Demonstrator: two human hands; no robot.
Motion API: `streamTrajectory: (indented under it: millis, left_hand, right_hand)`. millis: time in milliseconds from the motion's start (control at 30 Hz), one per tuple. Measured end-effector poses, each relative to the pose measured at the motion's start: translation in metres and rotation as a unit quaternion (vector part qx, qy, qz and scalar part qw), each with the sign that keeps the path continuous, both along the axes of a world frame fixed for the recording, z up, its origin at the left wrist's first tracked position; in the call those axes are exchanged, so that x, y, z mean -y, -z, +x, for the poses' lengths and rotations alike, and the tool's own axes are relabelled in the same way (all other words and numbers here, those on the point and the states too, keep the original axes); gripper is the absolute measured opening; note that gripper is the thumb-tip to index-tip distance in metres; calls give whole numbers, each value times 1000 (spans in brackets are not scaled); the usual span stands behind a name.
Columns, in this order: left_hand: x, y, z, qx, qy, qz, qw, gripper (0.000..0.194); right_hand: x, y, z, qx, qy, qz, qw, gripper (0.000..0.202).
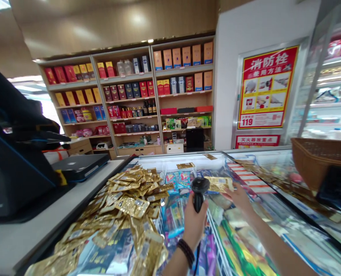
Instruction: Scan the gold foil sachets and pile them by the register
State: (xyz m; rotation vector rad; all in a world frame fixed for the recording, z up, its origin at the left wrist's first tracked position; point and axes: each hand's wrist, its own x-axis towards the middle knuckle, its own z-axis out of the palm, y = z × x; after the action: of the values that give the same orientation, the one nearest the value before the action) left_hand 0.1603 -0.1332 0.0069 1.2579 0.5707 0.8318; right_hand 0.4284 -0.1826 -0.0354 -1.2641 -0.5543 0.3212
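My left hand (193, 222), with a dark beaded bracelet at the wrist, is wrapped round the handle of a black barcode scanner (200, 186). A cable hangs below it. Beyond and to the right, the fingers of my right hand (239, 197) pinch the right end of a flat gold foil packet (218, 184), close to the scanner's head. A large heap of similar gold packets (124, 199) spreads over the freezer top to my left. Two more single packets lie farther back, one of them a gold packet (185, 165) near the rear rim.
Under the glass, the chest freezer (170, 157) holds colourful packages in white wire baskets. A black checkout machine (12, 161) and a flat black device (82, 166) stand on the left counter. A brown woven basket (322, 157) sits at right. Boxed goods fill the shelves (130, 99) behind.
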Motion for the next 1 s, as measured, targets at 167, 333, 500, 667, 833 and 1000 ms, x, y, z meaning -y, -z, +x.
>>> streamTrajectory:
  millis: [167, 333, 500, 667, 833, 1000]
  left_hand:
    - [3, 10, -2, 12, 48, 20, 999, 76]
    - [8, 6, -3, 30, 51, 5, 998, 79]
    - [9, 0, -4, 46, 57, -18, 997, 84]
    - [10, -5, -7, 39, 75, -21, 996, 82]
    - [17, -10, -9, 41, 53, -23, 997, 78]
    - [20, -13, -10, 34, 55, -23, 998, 78]
  right_hand:
    - [-2, 6, -12, -51, 11, 5, 999, 63]
    - [-12, 4, -15, -89, 31, -8, 996, 48]
    - [0, -12, -25, -18, -17, -27, 999, 66]
    - [4, -21, -30, 5, -31, -24, 999, 91]
    - [-3, -16, -30, -7, -16, -25, 1000, 96]
    - [-2, -16, -31, -7, -12, -26, 1000, 101]
